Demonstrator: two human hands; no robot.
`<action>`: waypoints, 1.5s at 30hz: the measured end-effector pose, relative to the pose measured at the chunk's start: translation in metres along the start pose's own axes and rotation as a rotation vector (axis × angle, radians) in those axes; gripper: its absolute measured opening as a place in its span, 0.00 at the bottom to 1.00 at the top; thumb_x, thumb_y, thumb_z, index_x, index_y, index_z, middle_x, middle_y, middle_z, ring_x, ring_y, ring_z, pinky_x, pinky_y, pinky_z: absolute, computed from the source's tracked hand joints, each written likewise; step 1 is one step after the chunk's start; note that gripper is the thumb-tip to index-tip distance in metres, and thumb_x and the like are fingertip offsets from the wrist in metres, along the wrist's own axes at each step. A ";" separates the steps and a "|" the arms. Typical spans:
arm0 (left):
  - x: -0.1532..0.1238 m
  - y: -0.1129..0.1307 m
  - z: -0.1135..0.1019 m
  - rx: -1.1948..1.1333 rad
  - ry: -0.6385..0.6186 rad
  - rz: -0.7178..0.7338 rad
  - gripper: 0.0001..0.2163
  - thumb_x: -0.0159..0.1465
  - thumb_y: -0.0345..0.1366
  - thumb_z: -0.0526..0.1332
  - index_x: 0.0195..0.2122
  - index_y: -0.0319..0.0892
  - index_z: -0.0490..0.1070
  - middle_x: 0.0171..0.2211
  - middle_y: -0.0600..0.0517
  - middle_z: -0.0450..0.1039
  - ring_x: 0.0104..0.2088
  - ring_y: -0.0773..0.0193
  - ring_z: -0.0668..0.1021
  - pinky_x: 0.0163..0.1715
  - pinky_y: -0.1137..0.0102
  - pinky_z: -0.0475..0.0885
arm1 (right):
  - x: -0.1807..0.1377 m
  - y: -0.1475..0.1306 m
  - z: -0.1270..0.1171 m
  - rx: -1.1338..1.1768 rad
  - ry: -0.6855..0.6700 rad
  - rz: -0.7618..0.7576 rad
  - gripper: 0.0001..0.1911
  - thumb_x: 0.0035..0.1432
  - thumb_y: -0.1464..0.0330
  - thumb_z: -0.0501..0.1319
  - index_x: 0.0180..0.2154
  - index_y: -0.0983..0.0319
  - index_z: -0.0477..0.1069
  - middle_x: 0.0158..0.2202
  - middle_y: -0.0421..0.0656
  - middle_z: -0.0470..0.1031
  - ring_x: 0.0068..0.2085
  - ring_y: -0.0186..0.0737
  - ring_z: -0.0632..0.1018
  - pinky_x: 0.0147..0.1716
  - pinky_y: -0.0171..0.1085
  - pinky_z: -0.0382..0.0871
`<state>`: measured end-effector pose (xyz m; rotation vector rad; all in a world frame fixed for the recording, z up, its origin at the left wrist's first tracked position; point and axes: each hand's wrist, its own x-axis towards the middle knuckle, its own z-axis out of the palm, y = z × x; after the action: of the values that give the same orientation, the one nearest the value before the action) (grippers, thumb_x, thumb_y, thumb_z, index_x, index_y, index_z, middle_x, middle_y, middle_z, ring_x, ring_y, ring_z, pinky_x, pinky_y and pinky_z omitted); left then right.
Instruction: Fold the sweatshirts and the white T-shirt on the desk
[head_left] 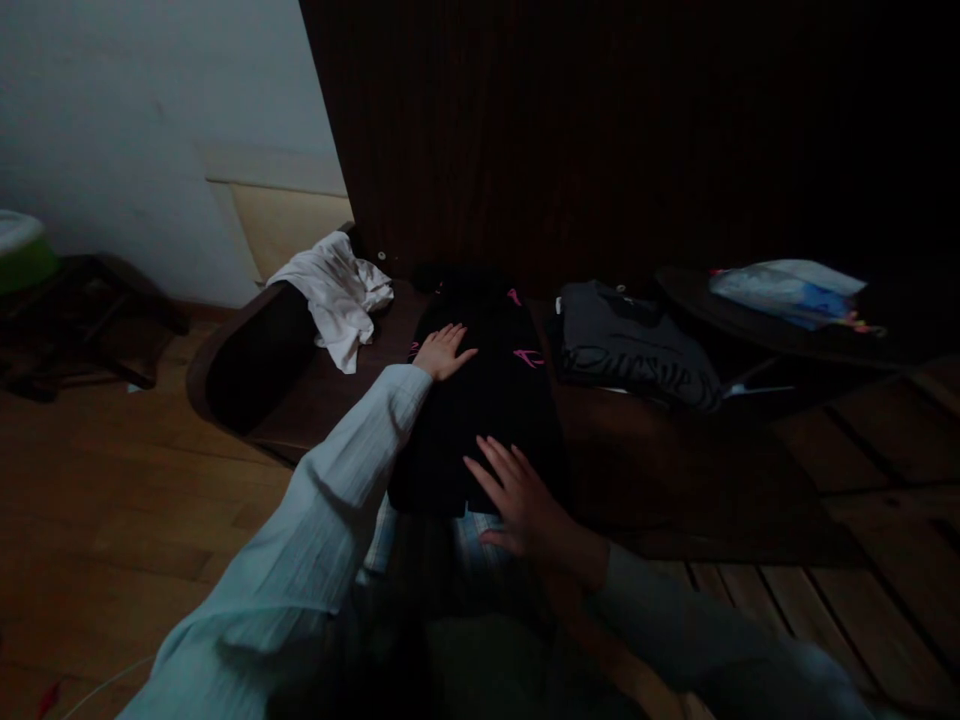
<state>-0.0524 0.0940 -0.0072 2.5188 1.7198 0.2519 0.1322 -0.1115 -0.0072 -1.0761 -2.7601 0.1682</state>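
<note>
A black garment with pink markings lies spread flat on a dark wooden bench; its exact kind is hard to make out in the dim light. Near its left edge my left hand rests on the cloth, fingers stretched out. Over the near right part is my right hand, open with fingers apart; whether it touches the cloth I cannot tell. Blue plaid cloth shows below the garment's near edge. Neither hand grips anything.
Crumpled white cloth lies by the bench's left arm. To the right are a folded dark grey garment with lettering and a plastic bag on a dark surface. A stool bearing a green container stands far left.
</note>
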 end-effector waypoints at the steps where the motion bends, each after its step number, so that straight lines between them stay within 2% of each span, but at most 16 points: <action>1: 0.000 0.000 -0.001 0.000 -0.005 -0.003 0.28 0.63 0.50 0.40 0.60 0.38 0.49 0.61 0.47 0.49 0.61 0.59 0.53 0.57 0.62 0.51 | -0.005 -0.004 0.005 -0.033 0.022 0.017 0.41 0.47 0.61 0.62 0.59 0.67 0.48 0.61 0.57 0.47 0.62 0.52 0.49 0.56 0.52 0.49; 5: 0.000 0.002 -0.002 0.013 -0.015 -0.015 0.28 0.63 0.50 0.40 0.60 0.39 0.49 0.61 0.47 0.49 0.61 0.59 0.52 0.57 0.62 0.51 | -0.008 -0.005 0.019 -0.116 0.139 0.017 0.29 0.53 0.71 0.55 0.58 0.65 0.54 0.59 0.53 0.55 0.60 0.46 0.56 0.55 0.47 0.54; 12: 0.000 0.002 -0.003 -0.001 -0.005 -0.013 0.27 0.63 0.50 0.40 0.60 0.40 0.50 0.61 0.48 0.49 0.61 0.59 0.53 0.57 0.61 0.51 | -0.009 -0.003 0.019 -0.092 0.255 -0.079 0.21 0.57 0.73 0.48 0.52 0.65 0.64 0.54 0.50 0.65 0.56 0.42 0.64 0.52 0.45 0.61; 16: 0.001 0.002 -0.003 -0.002 -0.019 -0.012 0.28 0.63 0.49 0.40 0.60 0.39 0.50 0.62 0.47 0.48 0.61 0.59 0.52 0.57 0.61 0.50 | -0.016 -0.004 0.016 -0.050 0.301 -0.116 0.20 0.59 0.74 0.44 0.48 0.64 0.67 0.49 0.47 0.71 0.53 0.38 0.68 0.50 0.42 0.65; 22: 0.001 0.002 -0.003 0.013 -0.030 -0.022 0.27 0.64 0.48 0.39 0.60 0.38 0.49 0.62 0.47 0.48 0.61 0.60 0.51 0.57 0.62 0.50 | -0.019 -0.008 0.012 -0.062 0.336 -0.126 0.20 0.59 0.75 0.43 0.47 0.64 0.68 0.48 0.46 0.72 0.51 0.37 0.70 0.49 0.39 0.67; 28: 0.001 0.003 -0.004 0.012 -0.026 -0.016 0.27 0.64 0.49 0.39 0.60 0.38 0.49 0.61 0.47 0.48 0.61 0.60 0.52 0.57 0.62 0.51 | -0.016 -0.010 0.015 -0.025 0.344 -0.109 0.20 0.58 0.76 0.45 0.50 0.65 0.65 0.50 0.47 0.69 0.54 0.37 0.67 0.51 0.40 0.65; 35: -0.002 0.002 -0.005 -0.014 0.018 0.016 0.27 0.64 0.49 0.39 0.61 0.41 0.45 0.61 0.46 0.50 0.61 0.59 0.53 0.56 0.62 0.52 | -0.011 -0.019 0.019 0.017 0.299 -0.076 0.18 0.57 0.69 0.49 0.48 0.66 0.67 0.51 0.50 0.69 0.54 0.42 0.67 0.49 0.43 0.66; 38: -0.002 0.001 -0.005 0.003 0.015 0.047 0.25 0.64 0.50 0.40 0.60 0.48 0.50 0.61 0.47 0.50 0.60 0.57 0.54 0.55 0.60 0.52 | -0.009 -0.022 0.010 0.050 0.302 -0.051 0.15 0.56 0.64 0.54 0.41 0.65 0.72 0.49 0.51 0.70 0.52 0.45 0.69 0.47 0.43 0.67; 40: -0.003 0.001 -0.005 0.016 0.012 0.050 0.23 0.63 0.50 0.41 0.58 0.50 0.53 0.61 0.48 0.51 0.60 0.56 0.54 0.55 0.59 0.53 | -0.003 -0.019 -0.003 0.103 0.245 -0.044 0.14 0.56 0.63 0.55 0.38 0.63 0.72 0.46 0.49 0.73 0.48 0.43 0.72 0.45 0.40 0.68; 43: -0.002 0.000 -0.004 0.023 0.016 0.043 0.22 0.63 0.49 0.43 0.57 0.50 0.55 0.61 0.48 0.51 0.60 0.56 0.54 0.55 0.59 0.54 | 0.014 -0.007 -0.027 0.219 0.152 -0.016 0.13 0.57 0.63 0.54 0.41 0.61 0.71 0.42 0.44 0.75 0.44 0.36 0.75 0.44 0.35 0.69; 45: -0.001 -0.001 -0.004 0.024 0.020 0.043 0.22 0.63 0.49 0.44 0.57 0.51 0.55 0.60 0.48 0.52 0.60 0.57 0.55 0.55 0.60 0.54 | 0.031 0.004 -0.036 0.231 0.183 0.030 0.15 0.58 0.64 0.52 0.45 0.61 0.69 0.46 0.45 0.73 0.47 0.36 0.73 0.48 0.36 0.67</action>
<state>-0.0541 0.0929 -0.0038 2.5815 1.6873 0.2624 0.1201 -0.0861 0.0315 -1.0175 -2.4910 0.3640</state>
